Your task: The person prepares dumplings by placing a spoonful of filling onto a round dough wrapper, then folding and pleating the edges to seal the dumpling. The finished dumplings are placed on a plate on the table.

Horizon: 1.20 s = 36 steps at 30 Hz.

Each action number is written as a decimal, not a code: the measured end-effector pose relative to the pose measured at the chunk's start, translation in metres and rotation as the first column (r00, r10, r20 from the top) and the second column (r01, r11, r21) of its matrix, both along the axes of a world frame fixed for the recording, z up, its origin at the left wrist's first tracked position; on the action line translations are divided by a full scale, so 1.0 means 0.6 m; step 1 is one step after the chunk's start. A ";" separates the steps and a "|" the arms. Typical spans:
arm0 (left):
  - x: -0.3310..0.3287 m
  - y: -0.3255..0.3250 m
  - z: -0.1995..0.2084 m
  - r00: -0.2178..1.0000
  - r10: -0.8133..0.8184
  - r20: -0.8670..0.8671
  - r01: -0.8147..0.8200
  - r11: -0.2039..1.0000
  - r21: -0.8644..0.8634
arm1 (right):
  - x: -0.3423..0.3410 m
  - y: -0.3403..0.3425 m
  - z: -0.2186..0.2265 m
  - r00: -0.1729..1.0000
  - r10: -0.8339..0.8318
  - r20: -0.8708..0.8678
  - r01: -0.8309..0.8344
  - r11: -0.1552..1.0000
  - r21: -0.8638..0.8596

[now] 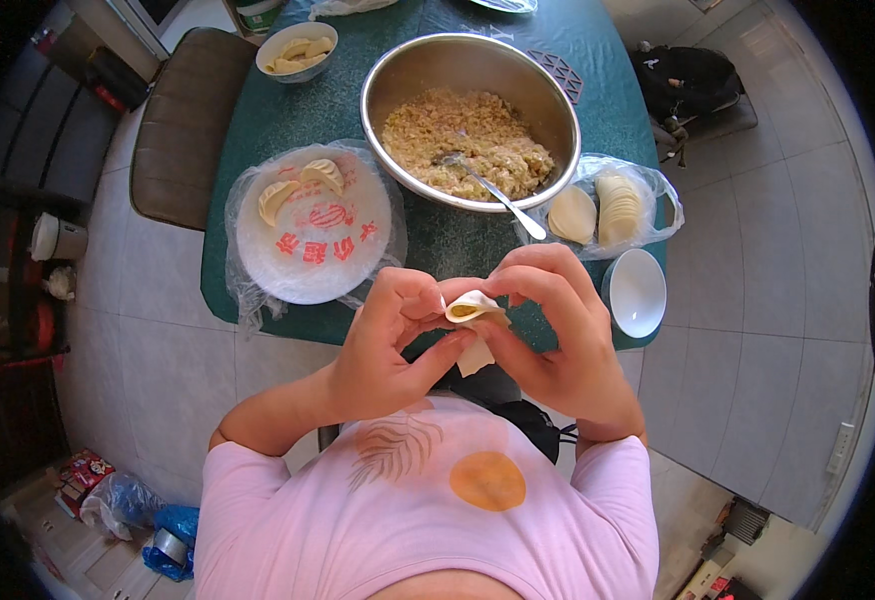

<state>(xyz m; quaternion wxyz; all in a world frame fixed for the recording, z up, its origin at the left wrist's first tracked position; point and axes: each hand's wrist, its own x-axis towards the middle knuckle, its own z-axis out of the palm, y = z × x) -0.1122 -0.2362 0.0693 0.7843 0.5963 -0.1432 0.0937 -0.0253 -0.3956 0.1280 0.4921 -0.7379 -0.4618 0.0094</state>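
In front of my chest, both hands pinch a partly folded dumpling [470,306]; yellowish filling shows in the opening at its left end. My left hand [390,335] grips the left end between thumb and fingers. The thumb and forefinger of my right hand [556,330] press the wrapper's edge together on the right. Two pleated dumplings [277,201] lie on a plate wrapped in clear plastic [258,258], left of the hands. Beyond the hands stands a large steel bowl [408,75] of minced filling [468,125], with a metal spoon [503,198] resting in it.
Round dough wrappers [619,212] lie on a plastic bag [666,218] at the table's right. Nearer sits a small white bowl [638,292]. A bowl of pale dough pieces [299,52] is at the far left. A brown chair [183,130] borders the green tablecloth [228,140].
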 end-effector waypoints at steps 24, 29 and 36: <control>-0.003 0.001 0.004 1.000 0.005 -0.006 -0.004 0.997 0.077 | 0.012 -0.004 0.014 0.996 0.090 0.019 -0.088 0.992 -0.091; -0.003 0.002 0.003 1.000 0.000 0.001 0.000 0.996 0.087 | 0.011 -0.005 0.015 0.995 0.096 -0.003 -0.096 0.991 -0.097; -0.002 0.003 0.001 0.999 -0.030 0.021 0.029 0.998 0.053 | 0.009 -0.008 0.022 0.993 0.091 -0.074 -0.097 0.992 -0.084</control>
